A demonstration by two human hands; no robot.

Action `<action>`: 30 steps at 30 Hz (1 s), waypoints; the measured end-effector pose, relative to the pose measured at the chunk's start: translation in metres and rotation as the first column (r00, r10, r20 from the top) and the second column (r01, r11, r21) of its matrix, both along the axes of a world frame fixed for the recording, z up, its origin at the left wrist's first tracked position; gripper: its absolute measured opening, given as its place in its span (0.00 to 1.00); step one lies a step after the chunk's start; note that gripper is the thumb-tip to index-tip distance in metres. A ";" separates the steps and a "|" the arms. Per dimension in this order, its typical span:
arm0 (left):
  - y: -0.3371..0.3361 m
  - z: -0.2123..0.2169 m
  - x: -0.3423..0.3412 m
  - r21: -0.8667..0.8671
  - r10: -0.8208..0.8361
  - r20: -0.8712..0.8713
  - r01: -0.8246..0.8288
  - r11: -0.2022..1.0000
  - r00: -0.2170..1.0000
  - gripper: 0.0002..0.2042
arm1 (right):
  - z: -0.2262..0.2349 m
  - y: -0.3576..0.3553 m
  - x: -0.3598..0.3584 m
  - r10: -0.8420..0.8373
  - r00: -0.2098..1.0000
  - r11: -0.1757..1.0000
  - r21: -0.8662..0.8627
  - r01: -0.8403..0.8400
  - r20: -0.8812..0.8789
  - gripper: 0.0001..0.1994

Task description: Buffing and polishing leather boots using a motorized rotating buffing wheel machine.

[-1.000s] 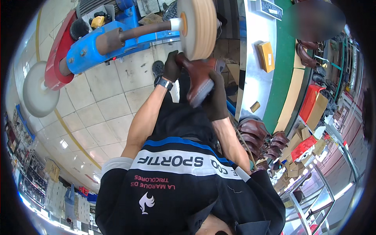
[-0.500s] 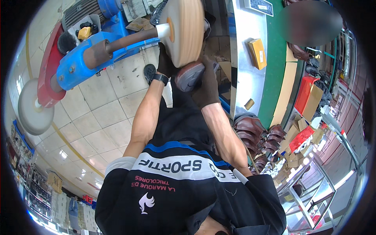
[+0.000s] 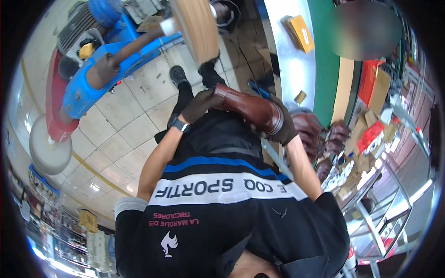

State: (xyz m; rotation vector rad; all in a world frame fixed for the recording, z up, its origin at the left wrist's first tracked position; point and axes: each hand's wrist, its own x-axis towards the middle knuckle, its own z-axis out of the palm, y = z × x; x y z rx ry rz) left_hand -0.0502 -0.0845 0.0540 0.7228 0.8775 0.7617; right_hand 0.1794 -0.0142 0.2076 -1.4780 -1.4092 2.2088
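Hands in dark gloves hold a brown leather boot in front of the person's chest, in the free air between the body and the machine. The left hand has its grip closed around one end of the boot, the right hand has its grip clenched around the other end, where a pale rim shows. A dark watch sits on the left wrist.

The boot is below the buffing wheel and apart from it; open room lies between them. This wheel is a thick disc of pale tan colour with a soft, blurred edge, mounted on the blue polishing machine, which has rounded metal housings and a red part on its left side. A second, grey-white wheel is at the far left end of the machine.

The floor under the machine is of light square tiles, smooth and a little shiny. To the right runs a long tabletop with a bright metal surface and a straight green edge; a yellow flat box lies on it. More brown boots stand just beside the right hand, low near the tabletop edge. The boot leather looks smooth and glossy.
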 end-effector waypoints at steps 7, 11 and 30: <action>0.035 0.109 -0.016 -0.069 0.115 -0.086 -0.121 0.990 0.990 0.16 | 0.015 -0.013 0.018 -0.077 0.989 0.996 -0.032 0.082 0.126 0.38; 0.042 0.133 -0.004 -0.183 0.287 -0.033 -0.288 0.940 0.957 0.17 | -0.009 -0.022 0.029 -0.572 0.656 0.820 -0.334 0.464 -0.493 0.42; 0.268 0.295 0.152 0.702 -0.209 -0.712 0.677 -0.221 0.670 0.06 | 0.005 -0.014 0.056 -0.598 0.683 0.661 0.224 0.716 -0.420 0.33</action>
